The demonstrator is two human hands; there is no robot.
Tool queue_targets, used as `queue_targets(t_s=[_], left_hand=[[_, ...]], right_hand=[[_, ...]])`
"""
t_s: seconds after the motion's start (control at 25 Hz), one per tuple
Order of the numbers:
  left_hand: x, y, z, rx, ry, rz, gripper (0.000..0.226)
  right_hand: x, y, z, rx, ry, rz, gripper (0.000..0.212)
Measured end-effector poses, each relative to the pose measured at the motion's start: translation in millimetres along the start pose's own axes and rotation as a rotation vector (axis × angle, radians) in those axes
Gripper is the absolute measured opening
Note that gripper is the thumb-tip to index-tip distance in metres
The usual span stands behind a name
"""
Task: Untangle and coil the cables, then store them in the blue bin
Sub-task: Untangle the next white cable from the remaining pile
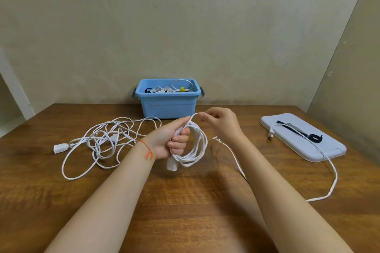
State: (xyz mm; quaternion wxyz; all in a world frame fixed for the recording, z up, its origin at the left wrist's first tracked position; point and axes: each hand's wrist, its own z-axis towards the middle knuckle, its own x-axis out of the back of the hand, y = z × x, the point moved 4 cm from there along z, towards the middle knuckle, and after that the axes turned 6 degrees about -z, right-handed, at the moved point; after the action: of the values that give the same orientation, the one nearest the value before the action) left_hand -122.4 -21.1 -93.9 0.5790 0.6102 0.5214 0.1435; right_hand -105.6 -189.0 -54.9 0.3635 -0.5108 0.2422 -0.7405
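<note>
Cable coil (190, 146) sits mid-table in the left hand (171, 139), fingers wrapped tight around the loops. Right hand (221, 123) pinches the free strand just at 1 o'clock of it. Loose tail (320, 150) trails to 3 o'clock, so the right hand's nearer. Bin (167, 104) waits at 12, another tangle (107, 139) at 9.

A brown wooden counter (185, 211) stands against a beige patterned wall (185, 26). On its right side lies a flat pale lid (333, 151), and a black strap (314, 137) rests on top of it.
</note>
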Motion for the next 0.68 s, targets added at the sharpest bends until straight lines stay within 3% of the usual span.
queue_targets(t_s=[0.12, 0.2, 0.32, 0.52, 0.68], left_hand=[[-10.6, -2.8, 7.9, -0.054, -0.14, -0.235, 0.045], [-8.9, -7.9, 15.9, -0.067, -0.123, -0.315, 0.045], [2.9, -18.3, 26.3, -0.043, -0.047, -0.439, 0.046], [8.6, -26.2, 29.7, -0.02, -0.04, -0.356, 0.047], [5.6, -29.8, 26.7, -0.058, 0.049, -0.32, 0.055]], right_hand=[[-16.8, 8.2, -0.6, -0.042, -0.077, 0.111, 0.022], [-25.2, 16.2, -0.1, -0.051, -0.115, 0.144, 0.015], [-34.3, 36.0, 2.5, -0.108, -0.048, 0.214, 0.017], [-38.2, 49.6, 9.0, -0.123, 0.025, 0.233, 0.017], [-43.3, 48.9, -2.2, -0.121, -0.052, 0.259, 0.012]])
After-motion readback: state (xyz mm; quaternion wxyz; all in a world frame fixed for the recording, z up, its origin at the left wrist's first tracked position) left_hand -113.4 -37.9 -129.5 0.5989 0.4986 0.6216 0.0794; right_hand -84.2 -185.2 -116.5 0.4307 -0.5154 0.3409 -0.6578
